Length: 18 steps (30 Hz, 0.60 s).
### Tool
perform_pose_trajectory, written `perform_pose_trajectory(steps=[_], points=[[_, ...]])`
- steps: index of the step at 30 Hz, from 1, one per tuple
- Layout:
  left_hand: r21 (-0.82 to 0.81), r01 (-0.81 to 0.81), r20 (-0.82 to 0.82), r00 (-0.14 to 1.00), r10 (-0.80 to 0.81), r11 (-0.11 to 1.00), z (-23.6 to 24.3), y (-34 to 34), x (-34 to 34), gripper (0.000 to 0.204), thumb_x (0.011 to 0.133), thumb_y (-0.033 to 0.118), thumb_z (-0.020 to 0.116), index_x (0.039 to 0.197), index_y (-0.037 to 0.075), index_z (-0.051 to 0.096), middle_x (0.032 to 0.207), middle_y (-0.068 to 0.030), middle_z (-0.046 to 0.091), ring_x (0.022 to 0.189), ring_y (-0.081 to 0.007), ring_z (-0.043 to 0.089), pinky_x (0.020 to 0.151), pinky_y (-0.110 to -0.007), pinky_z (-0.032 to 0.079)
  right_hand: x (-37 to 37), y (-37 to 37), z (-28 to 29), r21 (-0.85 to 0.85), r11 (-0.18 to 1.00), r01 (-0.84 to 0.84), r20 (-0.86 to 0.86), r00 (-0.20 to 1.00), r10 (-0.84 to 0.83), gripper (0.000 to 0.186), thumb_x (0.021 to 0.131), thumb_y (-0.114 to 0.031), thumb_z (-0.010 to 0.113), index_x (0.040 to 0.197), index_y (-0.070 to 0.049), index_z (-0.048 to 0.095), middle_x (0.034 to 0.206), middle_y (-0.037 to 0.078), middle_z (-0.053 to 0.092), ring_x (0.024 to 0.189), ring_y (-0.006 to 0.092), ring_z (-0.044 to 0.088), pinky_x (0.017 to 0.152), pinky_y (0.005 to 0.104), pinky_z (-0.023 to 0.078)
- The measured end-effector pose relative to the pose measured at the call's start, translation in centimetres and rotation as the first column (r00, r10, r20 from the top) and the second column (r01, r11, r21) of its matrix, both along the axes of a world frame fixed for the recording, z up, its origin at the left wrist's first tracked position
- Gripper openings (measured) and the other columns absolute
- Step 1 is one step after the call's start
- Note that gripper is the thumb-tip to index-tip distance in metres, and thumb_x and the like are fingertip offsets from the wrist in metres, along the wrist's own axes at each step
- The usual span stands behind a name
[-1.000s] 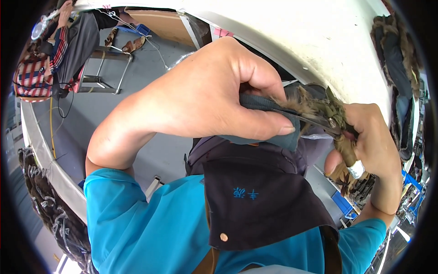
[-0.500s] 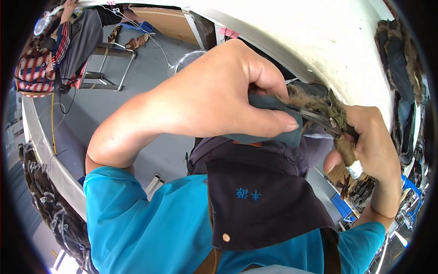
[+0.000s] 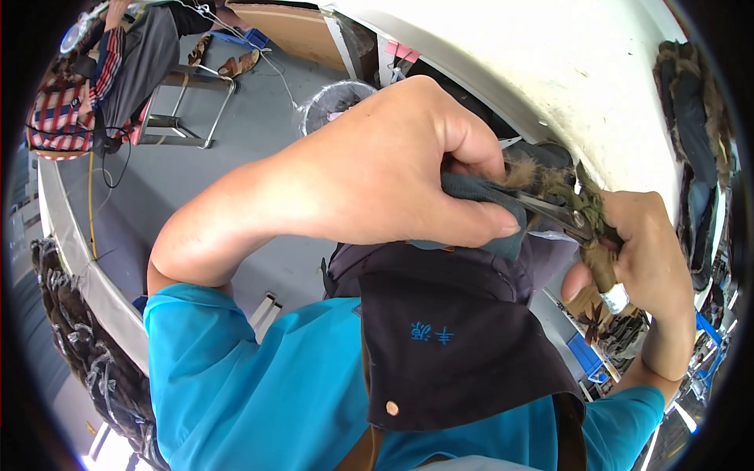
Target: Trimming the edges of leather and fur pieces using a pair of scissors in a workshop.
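Observation:
My left hand pinches a dark grey-green piece of cloth between thumb and fingers. Brown fur sticks out along the cloth's edge, just past the fingertips. In my right hand is a pair of scissors, its handles wrapped in olive cloth with a whitish band at the end. The blades point left toward the fur and cloth, close to my left thumb. Their tips are partly hidden against the cloth, so I cannot tell whether they touch it.
A white table spreads beyond my hands, with dark fur-trimmed pieces at its right. Below its edge stands a plastic-lined bin. Another person is at the upper left by a metal-framed stool. Dark furry strips hang at the lower left.
Both hands, the cloth and the scissors sit slightly lower and farther right in the view. More of the plastic-lined bin shows. Both grips stay the same.

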<state>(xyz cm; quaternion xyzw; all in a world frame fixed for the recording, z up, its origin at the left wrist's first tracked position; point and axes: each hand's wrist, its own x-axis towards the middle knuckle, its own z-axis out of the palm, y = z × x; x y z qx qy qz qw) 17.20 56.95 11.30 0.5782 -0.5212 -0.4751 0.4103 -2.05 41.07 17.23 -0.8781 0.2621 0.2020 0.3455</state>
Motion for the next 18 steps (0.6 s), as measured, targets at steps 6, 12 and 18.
perform_pose_trajectory(steps=[6, 12, 18], points=[[0.036, 0.007, -0.006, 1.0, -0.007, 0.999, 0.0, -0.1, 0.0, 0.019, 0.069, 0.008, 0.076, 0.067, 0.0, 0.059, 0.057, 0.0013, 0.047, 0.054, -0.0045, 0.042, 0.047, -0.023, 0.031, -0.6, -0.7, -0.7, -0.125, 0.986, -0.112, 0.087, 0.989, 0.123, 0.022, 0.05, -0.003, 0.067, 0.067, 0.002, 0.054, 0.053, 0.015, 0.05, 0.047, 0.0287, 0.05, 0.045, 0.0314, 0.038], [-0.009, 0.035, -0.021, 0.999, -0.035, 0.999, 0.0, -0.1, -0.4, 0.022, 0.069, 0.008, 0.076, 0.064, 0.001, 0.055, 0.055, 0.0016, 0.045, 0.053, -0.0039, 0.039, 0.046, -0.023, 0.03, 0.6, -0.3, 0.5, -0.126, 0.973, -0.195, 0.109, 0.972, 0.209, 0.031, 0.049, -0.002, 0.071, 0.076, 0.001, 0.058, 0.055, 0.013, 0.049, 0.048, 0.0245, 0.046, 0.046, 0.0307, 0.036], [-0.018, 0.023, -0.01, 1.0, -0.023, 1.0, 0.0, -0.1, -0.4, 0.024, 0.069, 0.008, 0.076, 0.062, 0.001, 0.054, 0.054, 0.0014, 0.044, 0.052, -0.0039, 0.038, 0.046, -0.024, 0.03, 0.3, -0.4, 0.0, -0.112, 0.973, -0.201, 0.14, 0.966, 0.215, 0.043, 0.045, -0.002, 0.076, 0.084, -0.001, 0.061, 0.056, 0.009, 0.047, 0.047, 0.0189, 0.04, 0.046, 0.0279, 0.034]])
